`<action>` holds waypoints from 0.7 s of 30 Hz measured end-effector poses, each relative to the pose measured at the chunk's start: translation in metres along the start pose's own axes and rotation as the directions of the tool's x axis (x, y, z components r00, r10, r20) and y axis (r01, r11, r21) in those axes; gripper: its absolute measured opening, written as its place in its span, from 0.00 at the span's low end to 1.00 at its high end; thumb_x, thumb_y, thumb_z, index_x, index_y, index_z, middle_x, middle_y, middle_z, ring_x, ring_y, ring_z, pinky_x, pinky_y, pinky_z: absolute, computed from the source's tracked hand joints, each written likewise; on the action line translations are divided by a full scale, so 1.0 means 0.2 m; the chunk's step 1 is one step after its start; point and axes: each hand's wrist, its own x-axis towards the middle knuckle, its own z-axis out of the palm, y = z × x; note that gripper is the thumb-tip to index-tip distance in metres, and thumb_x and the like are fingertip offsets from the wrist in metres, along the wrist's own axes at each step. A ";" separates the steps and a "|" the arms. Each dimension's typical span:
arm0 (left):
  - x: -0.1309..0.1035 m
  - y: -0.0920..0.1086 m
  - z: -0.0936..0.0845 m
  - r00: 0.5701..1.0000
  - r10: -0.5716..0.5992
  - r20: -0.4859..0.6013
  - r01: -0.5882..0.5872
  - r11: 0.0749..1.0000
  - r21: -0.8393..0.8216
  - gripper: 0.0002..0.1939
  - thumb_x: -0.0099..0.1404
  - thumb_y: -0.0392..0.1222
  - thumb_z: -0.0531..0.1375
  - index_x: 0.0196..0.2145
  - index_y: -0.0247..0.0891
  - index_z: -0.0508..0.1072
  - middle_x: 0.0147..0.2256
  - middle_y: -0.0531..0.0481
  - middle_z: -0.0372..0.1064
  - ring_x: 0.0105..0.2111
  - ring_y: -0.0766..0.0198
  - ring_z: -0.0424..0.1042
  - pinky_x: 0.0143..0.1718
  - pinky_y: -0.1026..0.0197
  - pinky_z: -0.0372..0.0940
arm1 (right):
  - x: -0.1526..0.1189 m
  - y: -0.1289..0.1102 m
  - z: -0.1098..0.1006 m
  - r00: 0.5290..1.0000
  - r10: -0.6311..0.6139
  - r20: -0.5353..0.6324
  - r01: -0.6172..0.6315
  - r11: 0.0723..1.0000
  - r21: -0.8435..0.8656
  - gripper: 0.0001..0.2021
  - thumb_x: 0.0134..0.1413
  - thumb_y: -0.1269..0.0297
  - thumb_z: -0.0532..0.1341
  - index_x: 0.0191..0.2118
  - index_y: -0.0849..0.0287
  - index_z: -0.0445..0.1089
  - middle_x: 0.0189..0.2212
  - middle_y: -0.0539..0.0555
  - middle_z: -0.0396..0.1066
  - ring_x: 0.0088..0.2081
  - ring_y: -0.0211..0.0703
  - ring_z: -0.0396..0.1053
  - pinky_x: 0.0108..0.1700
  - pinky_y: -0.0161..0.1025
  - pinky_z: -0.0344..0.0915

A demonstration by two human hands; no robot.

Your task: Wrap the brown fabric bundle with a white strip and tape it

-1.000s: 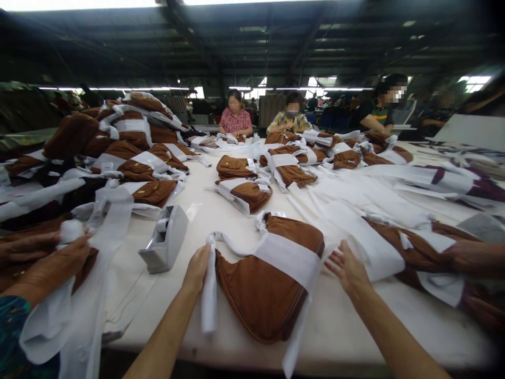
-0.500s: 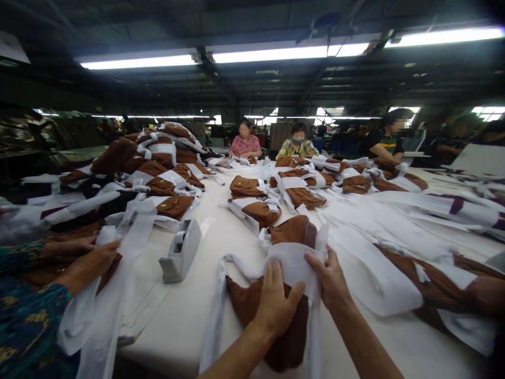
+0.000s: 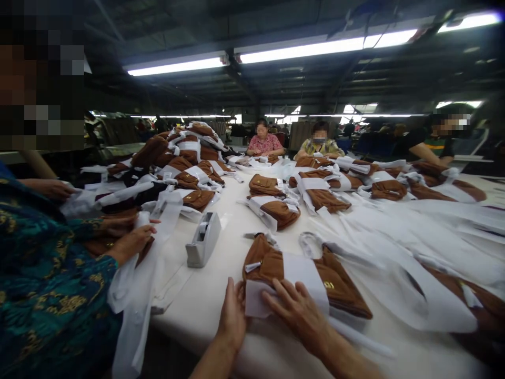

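A brown bag (image 3: 345, 279) lies on the white table in front of me, with a white paper band (image 3: 302, 271) around its middle and white-wrapped straps beside it. At the bag's left end, my left hand (image 3: 233, 310) is upright, fingers extended, its palm by the edge of the white sheet. My right hand (image 3: 298, 310) rests with spread fingers on the white paper along the bag's near side. Gold lettering shows on the bag's front. A grey tape dispenser (image 3: 204, 239) stands to the left of the bag.
At the left, a person in a teal patterned sleeve (image 3: 59, 284) handles a brown bag and long white paper (image 3: 136, 316). Brown bags (image 3: 189, 147) are piled at the back left; more (image 3: 321, 192) lie mid-table. Long white sheets (image 3: 437, 295) cover the right side. Several people sit beyond.
The bag has been turned, and its gold-lettered side now shows. My left hand has moved off it to its left end; my right hand now lies on the paper. The view has shifted left.
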 end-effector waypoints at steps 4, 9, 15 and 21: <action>-0.04 -0.01 -0.13 0.934 0.331 -0.136 -0.232 0.850 0.473 0.22 0.60 0.50 0.53 0.50 0.39 0.61 0.52 0.44 0.58 0.51 0.59 0.59 0.50 0.57 0.57 | -0.10 -0.21 0.06 0.990 0.046 -0.132 -0.042 0.999 0.032 0.20 0.55 0.74 0.46 0.51 0.52 0.61 0.49 0.58 0.64 0.48 0.49 0.62 0.41 0.46 0.61; -0.10 0.10 0.04 0.746 0.535 0.396 -0.565 0.192 0.803 0.17 0.63 0.44 0.51 0.49 0.40 0.63 0.50 0.47 0.60 0.51 0.61 0.58 0.53 0.58 0.52 | -0.16 -0.06 -0.09 0.960 0.160 -0.230 -0.081 0.944 0.319 0.16 0.55 0.73 0.50 0.49 0.58 0.63 0.46 0.58 0.66 0.49 0.45 0.62 0.46 0.42 0.61; -0.07 0.05 0.24 0.751 0.195 0.630 -0.576 -0.272 0.771 0.12 0.63 0.47 0.51 0.33 0.39 0.71 0.35 0.48 0.66 0.39 0.58 0.63 0.43 0.54 0.57 | -0.44 0.28 -0.01 0.783 0.616 0.090 -0.599 0.706 0.379 0.13 0.55 0.60 0.53 0.43 0.57 0.66 0.40 0.56 0.68 0.43 0.46 0.66 0.45 0.44 0.64; -0.09 0.06 0.22 0.823 0.035 0.567 -0.521 -0.350 0.778 0.11 0.61 0.49 0.53 0.31 0.40 0.69 0.30 0.51 0.65 0.35 0.61 0.64 0.37 0.58 0.57 | -0.48 0.21 -0.04 0.843 0.469 0.263 -0.534 0.671 0.513 0.12 0.53 0.59 0.55 0.43 0.53 0.67 0.42 0.55 0.66 0.43 0.42 0.66 0.43 0.37 0.66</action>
